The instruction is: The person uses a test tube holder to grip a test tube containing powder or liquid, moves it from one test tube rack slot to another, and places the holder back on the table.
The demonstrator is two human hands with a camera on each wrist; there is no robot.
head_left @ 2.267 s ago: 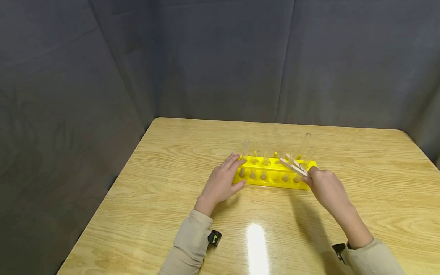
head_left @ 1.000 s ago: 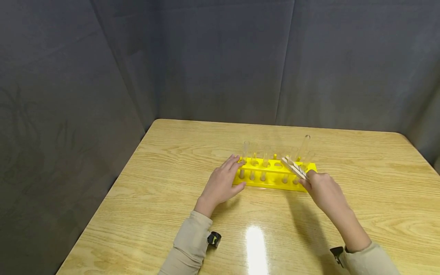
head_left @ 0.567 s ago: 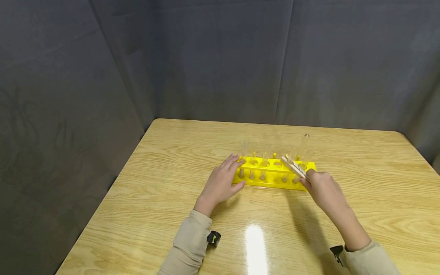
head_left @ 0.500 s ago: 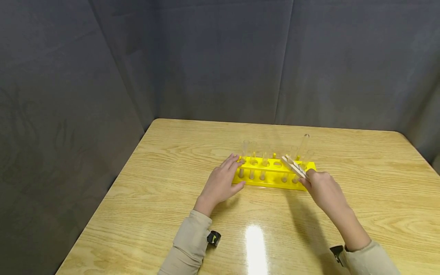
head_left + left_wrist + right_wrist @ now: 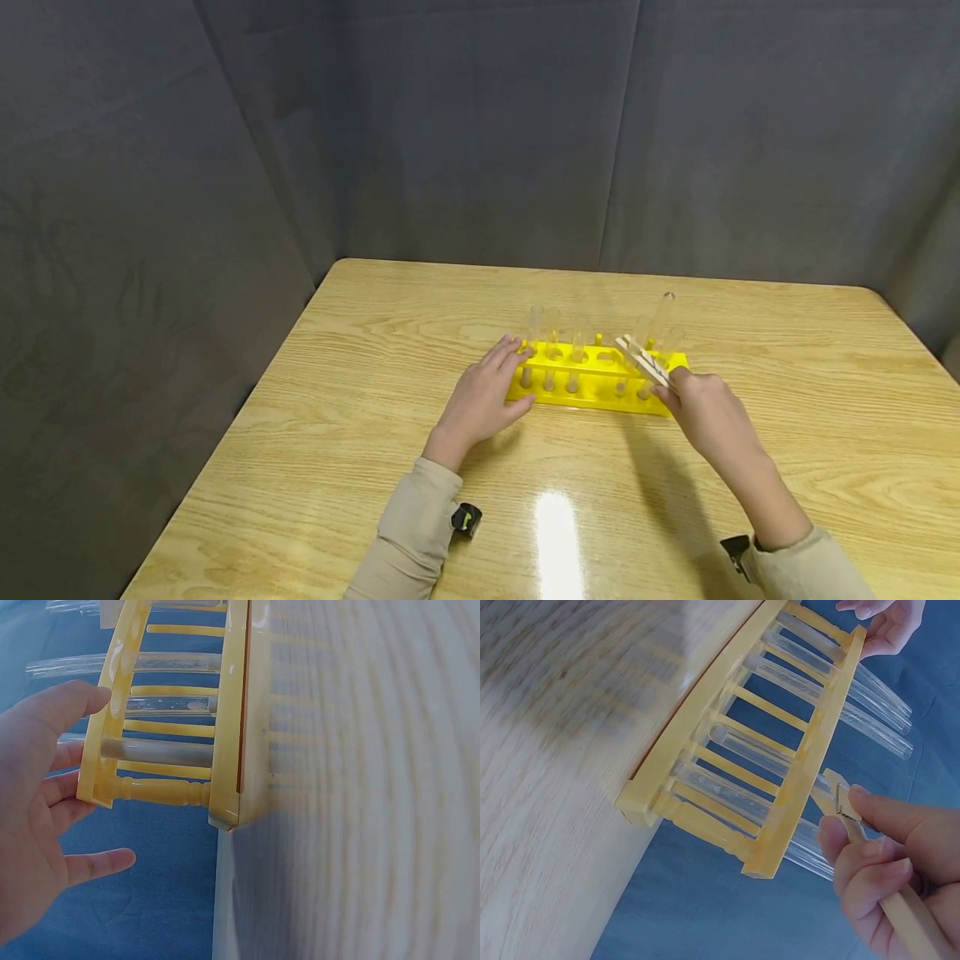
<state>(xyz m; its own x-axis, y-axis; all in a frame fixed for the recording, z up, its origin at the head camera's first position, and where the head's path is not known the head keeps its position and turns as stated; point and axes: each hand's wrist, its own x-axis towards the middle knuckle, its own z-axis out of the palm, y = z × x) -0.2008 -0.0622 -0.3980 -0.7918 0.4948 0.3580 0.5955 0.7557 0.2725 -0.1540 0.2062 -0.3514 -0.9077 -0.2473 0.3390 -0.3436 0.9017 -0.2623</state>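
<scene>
A yellow test tube rack (image 5: 588, 402) stands on the table with several clear tubes in its holes. My left hand (image 5: 480, 400) holds its left end, the thumb in front and the fingers behind the top plate. My right hand (image 5: 712, 417) grips the handle of a wooden test tube clamp (image 5: 645, 362), fingers curled round it in the right wrist view. The clamp's jaws are over the rack's right part, at the upper part of a test tube (image 5: 754, 746). This tube's rounded bottom sits slightly above the base there. A second tube (image 5: 724, 791) stands at the right end.
Behind the rack's right part an upside-down tube (image 5: 663, 315) rises above the others, beside short yellow pegs (image 5: 599, 339). The wooden table (image 5: 337, 400) reaches back to a dark curtain (image 5: 480, 150).
The clamp closed in on the tube over the last two seconds. Since half a second ago it has tilted a little and the tube has risen slightly. My left hand has kept its place.
</scene>
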